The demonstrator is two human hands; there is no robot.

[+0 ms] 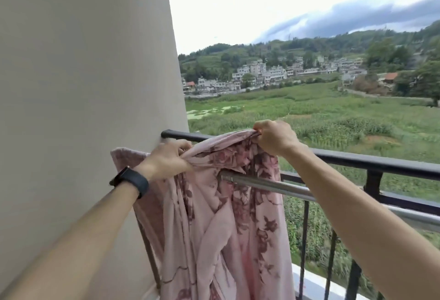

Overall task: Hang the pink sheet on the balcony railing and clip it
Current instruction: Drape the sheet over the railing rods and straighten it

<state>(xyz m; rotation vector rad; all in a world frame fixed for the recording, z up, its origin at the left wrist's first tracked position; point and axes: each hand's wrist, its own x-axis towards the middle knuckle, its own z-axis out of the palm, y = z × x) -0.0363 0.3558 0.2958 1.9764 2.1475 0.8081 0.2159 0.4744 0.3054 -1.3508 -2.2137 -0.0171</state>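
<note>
Hands first: your left hand [166,160], above the black wristwatch [130,180], is curled tight round a gathered fold of the pink sheet [221,223]. Your right hand [273,136] grips the top edge in a fist, higher up, just over the black balcony railing [357,160]. The sheet hangs down from both grips against the wall-side end of the railing. A steel rod [292,192] shows across its right part, its left end among the folds; whether any cloth lies over it, you can't tell. The frame cuts off the sheet's lower part. Pink textured cloth [126,156] behind your left wrist may be a separate piece. Fabric buries your fingertips.
</note>
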